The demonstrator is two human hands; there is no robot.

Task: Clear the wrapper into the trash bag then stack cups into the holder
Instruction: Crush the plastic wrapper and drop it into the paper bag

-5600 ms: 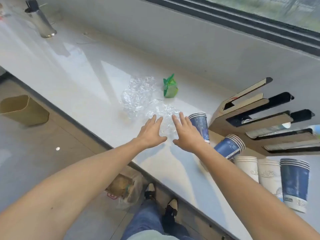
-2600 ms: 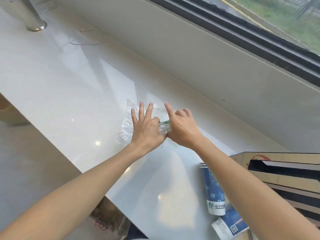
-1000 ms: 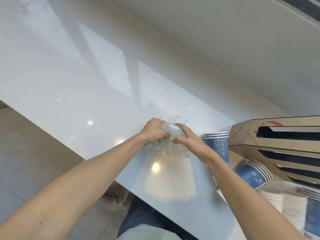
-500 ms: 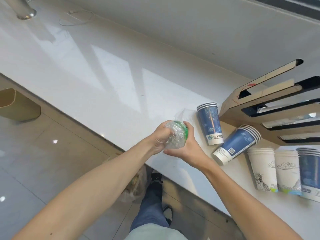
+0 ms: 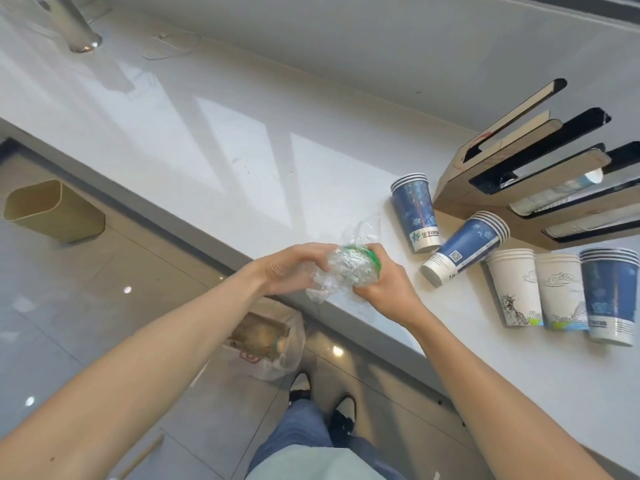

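Both hands squeeze a crumpled ball of clear plastic wrapper [image 5: 341, 271] with green scraps inside, held over the counter's front edge. My left hand [image 5: 287, 270] grips its left side, my right hand [image 5: 382, 284] its right. Below, on the floor, a white trash bag [image 5: 273, 344] stands open with brown waste in it. To the right on the counter lie blue cup stacks [image 5: 414, 211] [image 5: 465, 249] [image 5: 609, 296] and white cups [image 5: 516, 285] [image 5: 562, 291]. The cardboard cup holder [image 5: 491, 202] with dark slots lies at the far right.
The white counter [image 5: 207, 161] runs diagonally under a window sill wall. A metal post base [image 5: 78, 27] stands at its far left. A tan bin [image 5: 52, 211] sits on the tiled floor. My legs and shoes [image 5: 322, 407] are below the counter edge.
Both hands gathered the spread wrapper and green scrap off the counter, balled them together and drew the ball back to the counter's front edge, above the trash bag.
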